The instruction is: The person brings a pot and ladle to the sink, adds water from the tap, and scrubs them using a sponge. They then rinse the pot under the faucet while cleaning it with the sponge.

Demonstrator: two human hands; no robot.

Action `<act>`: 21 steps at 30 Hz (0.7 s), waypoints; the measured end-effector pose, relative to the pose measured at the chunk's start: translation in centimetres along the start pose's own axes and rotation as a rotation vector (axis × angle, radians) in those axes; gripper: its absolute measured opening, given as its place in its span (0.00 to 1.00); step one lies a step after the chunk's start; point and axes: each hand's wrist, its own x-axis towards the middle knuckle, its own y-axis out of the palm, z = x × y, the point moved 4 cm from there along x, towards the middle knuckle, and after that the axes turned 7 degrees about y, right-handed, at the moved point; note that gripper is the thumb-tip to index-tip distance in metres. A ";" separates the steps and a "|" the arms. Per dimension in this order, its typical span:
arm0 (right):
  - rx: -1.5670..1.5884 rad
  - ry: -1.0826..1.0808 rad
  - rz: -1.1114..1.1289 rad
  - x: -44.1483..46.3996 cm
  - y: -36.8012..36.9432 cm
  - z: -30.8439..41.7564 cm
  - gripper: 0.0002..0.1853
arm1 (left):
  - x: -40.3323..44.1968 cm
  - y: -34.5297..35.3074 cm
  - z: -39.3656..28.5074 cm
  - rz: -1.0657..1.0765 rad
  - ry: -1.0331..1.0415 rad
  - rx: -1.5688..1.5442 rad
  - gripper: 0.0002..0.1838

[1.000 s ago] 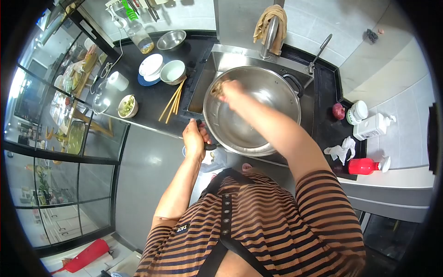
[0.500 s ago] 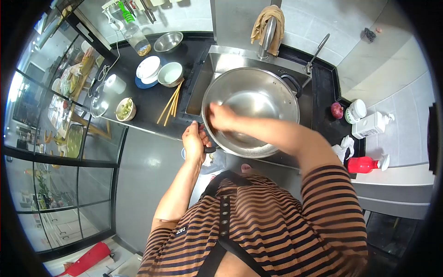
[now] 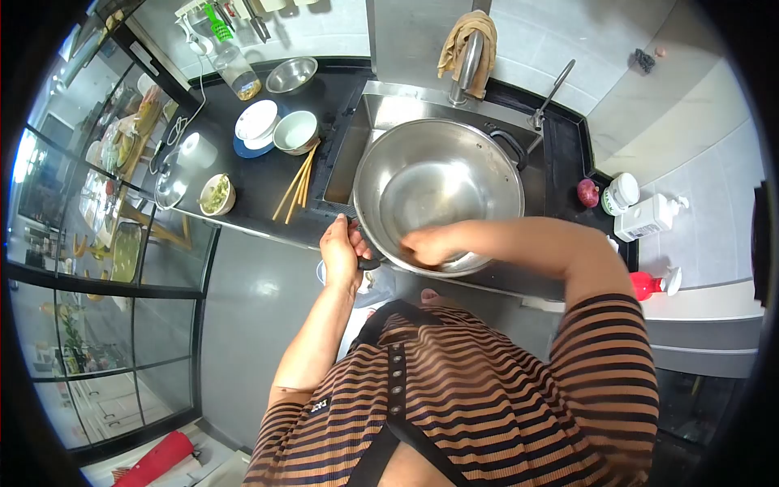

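A large, wide stainless steel pot (image 3: 430, 191) rests tilted over the sink, with a second black handle (image 3: 510, 150) at its far right. My left hand (image 3: 341, 247) is closed around the black near-left handle (image 3: 367, 264). Down inside the pot, my right hand (image 3: 432, 246) presses against the near inner wall. Its fingers are curled and slightly blurred; whatever they may hold is hidden.
The steel sink (image 3: 349, 154) lies beneath the pot, with a cloth-draped faucet (image 3: 468, 65) behind. Left on the counter are chopsticks (image 3: 299, 191), a pale bowl (image 3: 297, 131) and a bowl of chopped greens (image 3: 217, 195). Right stand an onion (image 3: 587, 193) and white bottles (image 3: 645, 219).
My right hand has moved from the pot's left inner wall to the right and nearer my body, along the near wall. My left hand keeps its grip on the handle.
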 end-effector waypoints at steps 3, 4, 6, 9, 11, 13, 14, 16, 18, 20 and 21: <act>-0.278 -0.041 0.137 -1.9 0.4 -2.4 0.15 | -0.3 0.4 -0.3 -0.013 -0.003 -0.028 0.14; -0.328 -0.011 0.164 -1.8 0.1 -2.4 0.14 | -0.4 0.4 -0.4 -0.018 -0.005 -0.023 0.14; -0.194 0.042 0.067 -1.5 -0.6 -1.0 0.12 | -0.4 0.4 -0.4 -0.020 -0.007 -0.017 0.14; 0.404 0.074 -0.230 -3.7 -1.8 2.8 0.12 | -0.3 0.3 -0.3 -0.009 -0.012 -0.037 0.15; 0.163 0.004 -0.165 -4.3 -1.2 2.0 0.13 | -0.4 0.2 -0.2 -0.011 -0.007 -0.050 0.15; -0.136 -0.098 0.003 -5.6 -0.5 -0.7 0.12 | -0.3 0.4 -0.3 -0.004 -0.003 -0.056 0.15; -0.267 -0.072 0.042 -6.1 -0.6 -2.4 0.12 | -0.3 0.4 -0.3 0.003 -0.008 -0.052 0.15; -0.330 0.059 0.009 -7.6 -1.8 -3.9 0.13 | 0.1 0.0 -0.3 0.087 -0.055 -0.075 0.15; -0.201 0.266 -0.134 -10.2 -3.9 -4.3 0.13 | 0.5 -0.3 -0.9 0.087 0.045 0.200 0.14; -0.120 0.125 -0.696 -11.9 -5.1 -5.0 0.16 | 1.7 -1.7 -1.6 0.117 0.341 0.711 0.19; -0.076 0.048 -0.974 -13.1 -5.5 -5.4 0.18 | 1.9 -1.7 -2.4 0.119 0.657 0.993 0.24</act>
